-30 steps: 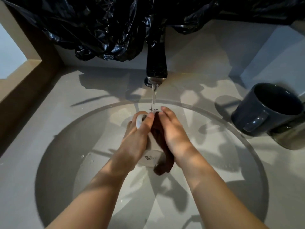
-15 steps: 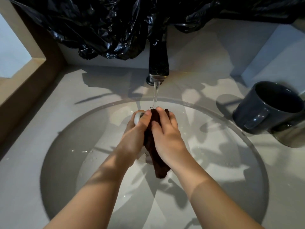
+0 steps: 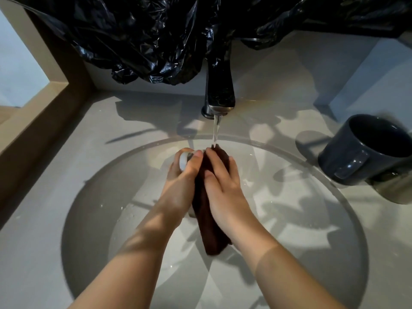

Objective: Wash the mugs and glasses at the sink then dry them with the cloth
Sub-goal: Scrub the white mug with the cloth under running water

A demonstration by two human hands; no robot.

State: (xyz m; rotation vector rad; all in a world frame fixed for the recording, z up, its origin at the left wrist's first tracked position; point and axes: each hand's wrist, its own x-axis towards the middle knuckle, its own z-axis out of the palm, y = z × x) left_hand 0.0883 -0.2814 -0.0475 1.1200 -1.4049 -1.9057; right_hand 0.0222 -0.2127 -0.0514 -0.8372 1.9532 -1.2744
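Note:
Over the round sink basin (image 3: 93, 219), my left hand (image 3: 180, 186) grips a white mug (image 3: 183, 162), of which only a bit of handle or rim shows. My right hand (image 3: 225, 192) presses a dark brown cloth (image 3: 211, 233) against the mug; the cloth hangs down below both hands. Water runs from the black tap (image 3: 219, 90) onto the top of the cloth. A dark blue mug (image 3: 361, 152) stands on the counter at the right, handle toward me.
A grey container (image 3: 394, 192) sits behind the blue mug at the right edge. Black plastic sheeting (image 3: 156, 41) hangs above the tap. A wooden ledge (image 3: 38, 121) runs along the left of the counter.
My right hand has slid over the cloth and mug, covering more of the mug. The white base seen a second ago is now hidden.

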